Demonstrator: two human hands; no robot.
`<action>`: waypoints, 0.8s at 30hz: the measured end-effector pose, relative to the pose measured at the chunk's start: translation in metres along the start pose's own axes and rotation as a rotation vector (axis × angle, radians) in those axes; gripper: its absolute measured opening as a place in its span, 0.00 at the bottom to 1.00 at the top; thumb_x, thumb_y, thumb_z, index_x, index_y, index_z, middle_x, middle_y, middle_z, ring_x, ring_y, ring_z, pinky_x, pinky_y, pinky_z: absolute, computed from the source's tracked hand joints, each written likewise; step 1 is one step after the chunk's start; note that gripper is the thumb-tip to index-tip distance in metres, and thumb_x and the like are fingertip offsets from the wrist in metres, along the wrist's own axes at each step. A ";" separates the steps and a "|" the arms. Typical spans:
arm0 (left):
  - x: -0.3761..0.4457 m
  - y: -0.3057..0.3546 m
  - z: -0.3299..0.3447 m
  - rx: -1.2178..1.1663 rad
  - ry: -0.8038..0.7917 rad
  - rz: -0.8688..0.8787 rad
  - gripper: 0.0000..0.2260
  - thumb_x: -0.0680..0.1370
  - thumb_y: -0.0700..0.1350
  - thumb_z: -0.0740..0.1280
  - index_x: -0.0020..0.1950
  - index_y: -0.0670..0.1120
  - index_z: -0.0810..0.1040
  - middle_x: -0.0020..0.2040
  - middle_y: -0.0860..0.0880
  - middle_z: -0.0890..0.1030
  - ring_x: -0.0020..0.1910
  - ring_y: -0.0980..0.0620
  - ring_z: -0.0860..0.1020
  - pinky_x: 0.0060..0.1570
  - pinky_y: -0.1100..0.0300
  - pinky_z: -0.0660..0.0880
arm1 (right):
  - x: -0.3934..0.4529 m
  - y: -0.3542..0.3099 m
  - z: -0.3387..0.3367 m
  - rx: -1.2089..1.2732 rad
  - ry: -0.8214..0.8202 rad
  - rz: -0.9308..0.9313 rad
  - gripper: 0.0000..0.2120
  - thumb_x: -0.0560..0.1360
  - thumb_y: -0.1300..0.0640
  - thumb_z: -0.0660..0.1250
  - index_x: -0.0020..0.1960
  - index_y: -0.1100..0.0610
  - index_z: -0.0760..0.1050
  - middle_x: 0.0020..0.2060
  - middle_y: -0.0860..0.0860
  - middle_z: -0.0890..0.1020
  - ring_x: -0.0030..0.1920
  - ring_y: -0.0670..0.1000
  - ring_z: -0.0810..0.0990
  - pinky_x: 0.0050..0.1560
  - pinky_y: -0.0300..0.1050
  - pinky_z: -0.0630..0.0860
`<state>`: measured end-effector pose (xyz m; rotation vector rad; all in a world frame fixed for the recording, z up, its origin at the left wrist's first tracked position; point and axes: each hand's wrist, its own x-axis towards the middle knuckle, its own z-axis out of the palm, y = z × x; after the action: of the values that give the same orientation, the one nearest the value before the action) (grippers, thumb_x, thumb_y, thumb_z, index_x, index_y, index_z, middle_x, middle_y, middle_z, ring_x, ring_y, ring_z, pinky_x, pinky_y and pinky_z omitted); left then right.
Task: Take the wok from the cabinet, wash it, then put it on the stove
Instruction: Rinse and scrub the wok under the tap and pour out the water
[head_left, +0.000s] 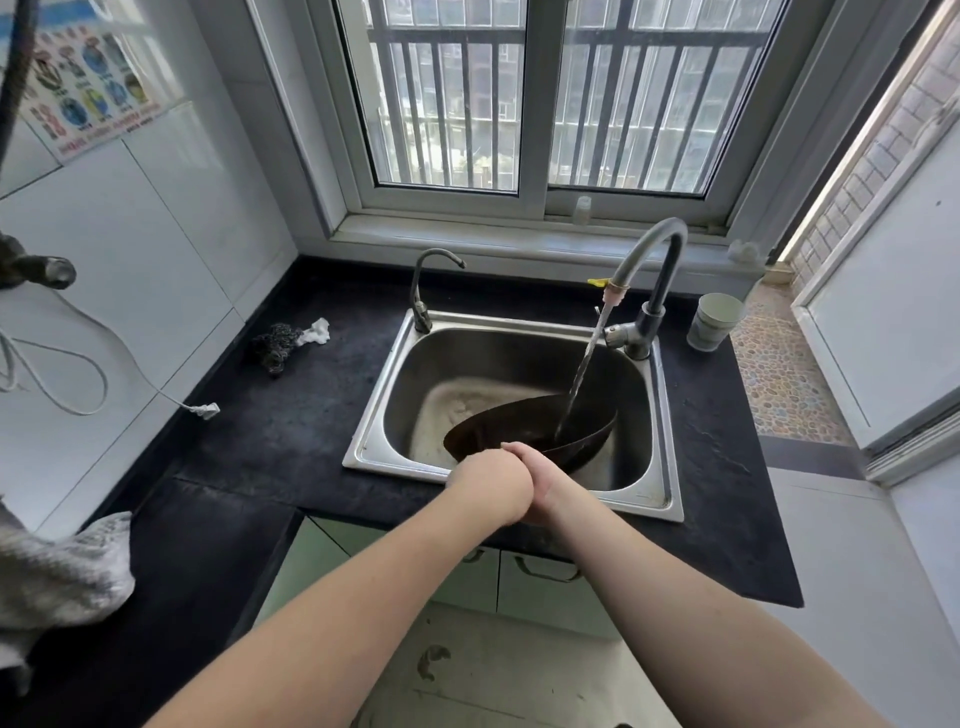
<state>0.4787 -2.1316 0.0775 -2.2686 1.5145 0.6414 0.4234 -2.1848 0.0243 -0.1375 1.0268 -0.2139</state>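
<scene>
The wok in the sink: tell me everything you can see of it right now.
The wok is dark, round and metal-looking, tilted inside the steel sink with its open side facing up and left. The tap's water stream lands inside it. Both hands, left hand and right hand, meet at its near rim; the handle is hidden.

I see dark table (291, 426) wrapping corner under barred window (535, 93). Steel scrubber (275, 340) with white scrap (318, 331) just beside it, lying left of basin. White cable end (205, 410) resting on table nearer wall. Grey cloth (62, 577) bunched at table's left edge. Pale cup (714, 321) upright at far right. Small clear bottle (583, 209) on window sill. Colourful poster (88, 88) on left wall tiles. I note cabinet doors (540, 582) below, closed.
</scene>
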 end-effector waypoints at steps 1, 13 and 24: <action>0.000 0.003 0.003 0.058 0.014 -0.012 0.20 0.79 0.39 0.60 0.71 0.44 0.70 0.68 0.45 0.74 0.66 0.43 0.73 0.60 0.51 0.72 | 0.003 0.000 -0.003 -0.014 0.017 -0.010 0.11 0.79 0.53 0.61 0.44 0.58 0.76 0.40 0.51 0.80 0.40 0.52 0.77 0.40 0.46 0.73; -0.038 0.014 0.071 -0.032 0.249 0.064 0.20 0.82 0.46 0.55 0.73 0.40 0.61 0.61 0.44 0.76 0.55 0.45 0.80 0.45 0.55 0.75 | 0.012 0.007 -0.032 -0.067 0.068 0.056 0.16 0.83 0.57 0.57 0.38 0.61 0.68 0.21 0.55 0.72 0.32 0.50 0.68 0.37 0.44 0.73; -0.051 0.020 0.081 -0.447 -0.070 0.013 0.22 0.75 0.55 0.61 0.61 0.41 0.67 0.56 0.42 0.80 0.54 0.42 0.80 0.46 0.54 0.75 | 0.017 0.029 -0.054 0.020 0.235 -0.170 0.18 0.77 0.51 0.68 0.34 0.58 0.68 0.22 0.49 0.71 0.23 0.45 0.69 0.21 0.34 0.70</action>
<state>0.4287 -2.0586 0.0366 -2.5175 1.4679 1.1483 0.3891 -2.1618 -0.0240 -0.1849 1.2471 -0.4019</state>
